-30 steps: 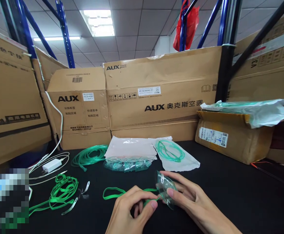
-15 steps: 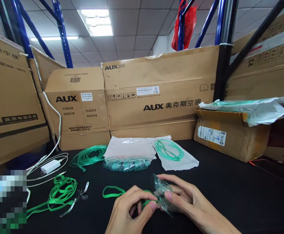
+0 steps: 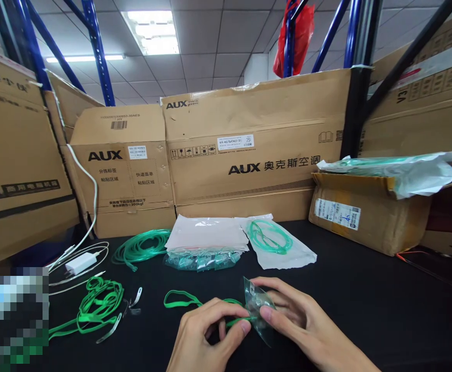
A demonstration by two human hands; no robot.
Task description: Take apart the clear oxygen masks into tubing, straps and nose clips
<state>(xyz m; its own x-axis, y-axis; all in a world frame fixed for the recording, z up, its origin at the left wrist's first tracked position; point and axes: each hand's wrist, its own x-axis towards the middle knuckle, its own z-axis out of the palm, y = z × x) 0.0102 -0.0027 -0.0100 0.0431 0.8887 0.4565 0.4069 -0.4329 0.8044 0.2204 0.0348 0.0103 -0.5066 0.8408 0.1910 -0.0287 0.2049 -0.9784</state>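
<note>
My right hand (image 3: 301, 315) is closed around a clear, green-tinted oxygen mask (image 3: 257, 299), which stands on edge with its pointed end up. Against the mask's near side, my left hand (image 3: 214, 330) pinches a flat green elastic strap (image 3: 183, 298) between thumb and forefinger. A loop of that strap trails off to the left on the black table. The strap's end at the mask is partly hidden by fingers, so I cannot tell whether it passes through the mask.
Left of my hands lie a heap of green straps (image 3: 100, 305) and small metal strips (image 3: 109, 329). Farther back are coiled green tubing (image 3: 142, 248), stacked white packets (image 3: 210, 235) and a packet with thin tubing (image 3: 282, 245). A small carton (image 3: 373, 217) stands right; a white charger (image 3: 81, 263) lies left.
Very little differs. Both hands keep their grips at the mask, with only slight finger and mask movement; the view has shifted a touch.
</note>
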